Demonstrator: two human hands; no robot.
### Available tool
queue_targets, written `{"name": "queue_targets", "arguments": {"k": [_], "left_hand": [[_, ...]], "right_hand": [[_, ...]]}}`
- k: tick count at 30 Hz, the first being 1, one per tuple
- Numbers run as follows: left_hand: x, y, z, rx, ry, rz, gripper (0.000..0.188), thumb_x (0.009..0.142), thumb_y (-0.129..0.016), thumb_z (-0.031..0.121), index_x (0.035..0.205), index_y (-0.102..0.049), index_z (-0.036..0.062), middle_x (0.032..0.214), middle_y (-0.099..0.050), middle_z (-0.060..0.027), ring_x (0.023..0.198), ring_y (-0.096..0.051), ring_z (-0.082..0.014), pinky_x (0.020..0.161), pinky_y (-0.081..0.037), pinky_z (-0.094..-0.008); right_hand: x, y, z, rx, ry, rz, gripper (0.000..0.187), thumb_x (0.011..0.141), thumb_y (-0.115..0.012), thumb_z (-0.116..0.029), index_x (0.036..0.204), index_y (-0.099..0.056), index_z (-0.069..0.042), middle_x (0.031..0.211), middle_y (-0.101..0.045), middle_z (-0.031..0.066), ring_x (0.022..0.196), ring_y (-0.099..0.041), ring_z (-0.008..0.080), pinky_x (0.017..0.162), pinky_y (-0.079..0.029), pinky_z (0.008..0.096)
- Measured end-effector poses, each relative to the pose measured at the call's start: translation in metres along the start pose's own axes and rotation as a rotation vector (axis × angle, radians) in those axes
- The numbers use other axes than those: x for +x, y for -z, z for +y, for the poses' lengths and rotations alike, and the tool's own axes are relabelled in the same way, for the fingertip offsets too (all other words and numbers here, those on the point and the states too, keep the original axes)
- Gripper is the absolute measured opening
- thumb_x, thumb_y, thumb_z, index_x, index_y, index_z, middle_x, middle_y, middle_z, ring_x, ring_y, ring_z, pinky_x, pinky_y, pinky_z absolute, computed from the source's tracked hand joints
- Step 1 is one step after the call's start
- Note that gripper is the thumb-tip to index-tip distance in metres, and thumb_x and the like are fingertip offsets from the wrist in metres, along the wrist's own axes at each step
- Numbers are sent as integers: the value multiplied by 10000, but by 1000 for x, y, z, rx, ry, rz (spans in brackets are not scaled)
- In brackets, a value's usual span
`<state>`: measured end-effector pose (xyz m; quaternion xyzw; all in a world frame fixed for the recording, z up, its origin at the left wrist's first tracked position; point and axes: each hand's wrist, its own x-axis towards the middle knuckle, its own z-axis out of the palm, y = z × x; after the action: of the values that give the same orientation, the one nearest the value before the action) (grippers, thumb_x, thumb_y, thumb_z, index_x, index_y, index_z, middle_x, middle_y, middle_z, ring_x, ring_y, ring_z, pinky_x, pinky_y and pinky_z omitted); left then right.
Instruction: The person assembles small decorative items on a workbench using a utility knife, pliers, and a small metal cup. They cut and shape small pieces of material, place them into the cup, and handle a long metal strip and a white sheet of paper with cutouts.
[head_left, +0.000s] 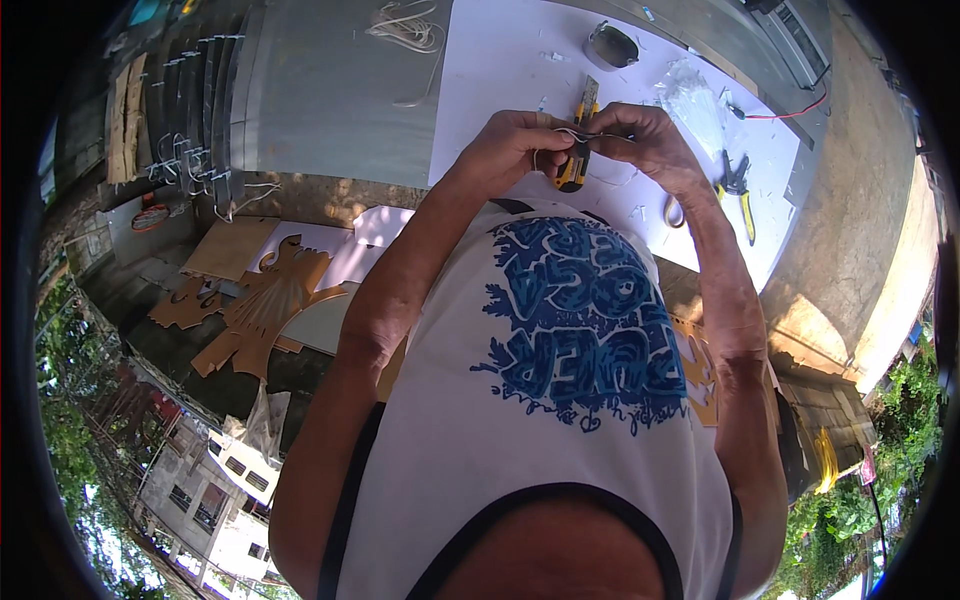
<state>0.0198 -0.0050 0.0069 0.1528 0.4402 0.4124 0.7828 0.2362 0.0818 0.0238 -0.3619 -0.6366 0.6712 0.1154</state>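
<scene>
Thin pale wire strand is up between both hands, above the white sheet. Left hand has thumb and forefinger pinched closed on it, right hand pinches it the same way; too small to tell exactly how it runs between the fingertips.

Writing-wise, the white sleeveless shirt has big blue block lettering with smaller script beside it.

Quick count: one yellow-and-black utility knife, blade out, partly hidden under the hands (can't tell if they touch it); one round dark cup; one pair of yellow-and-black pliers off to the right; one loose bundle of white cord.

White sheet covers part of a smooth grey table, with little scraps scattered on it. Brown cut-out panels lie lower left, and leafy greenery shows around the rim.
</scene>
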Motion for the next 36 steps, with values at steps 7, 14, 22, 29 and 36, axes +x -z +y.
{"name": "queue_targets", "arguments": {"k": [7,14,22,29,36], "left_hand": [[-1,2,4,49,17,-33,184,927,-672,161,947,-702,-19,856,-719,-129,660,-607,-112,529,-444,-268],[-4,3,5,-39,24,-76,186,922,-684,150,957,-705,-32,856,-709,-113,599,-503,-62,477,-361,-213],[-4,-5,5,173,-68,78,158,889,-731,104,969,-720,-32,795,-707,-102,521,-439,-43,424,-287,-199],[-6,-10,8,206,-62,127,193,923,-712,161,957,-718,-30,817,-718,-109,527,-461,-56,426,-305,-198],[-3,-3,2,207,-109,56,228,941,-703,179,1034,-699,-29,853,-709,-100,585,-489,-52,445,-324,-182]], "right_hand": [[1,1,-6,64,-55,10,200,829,-800,-121,1010,-746,-55,854,-732,25,807,-652,108,763,-511,284],[0,2,-12,60,-161,14,207,818,-796,-123,1014,-748,-80,827,-731,-2,720,-595,55,609,-398,236],[0,1,-14,97,-129,19,176,841,-768,-129,1006,-745,-76,813,-738,-8,638,-544,20,537,-360,206],[1,0,-12,84,-124,30,167,840,-763,-125,999,-748,-77,800,-733,-13,627,-526,17,533,-352,207],[4,8,5,192,-178,-36,237,841,-810,-225,1016,-745,-80,768,-693,-18,619,-513,39,530,-343,193]]}}
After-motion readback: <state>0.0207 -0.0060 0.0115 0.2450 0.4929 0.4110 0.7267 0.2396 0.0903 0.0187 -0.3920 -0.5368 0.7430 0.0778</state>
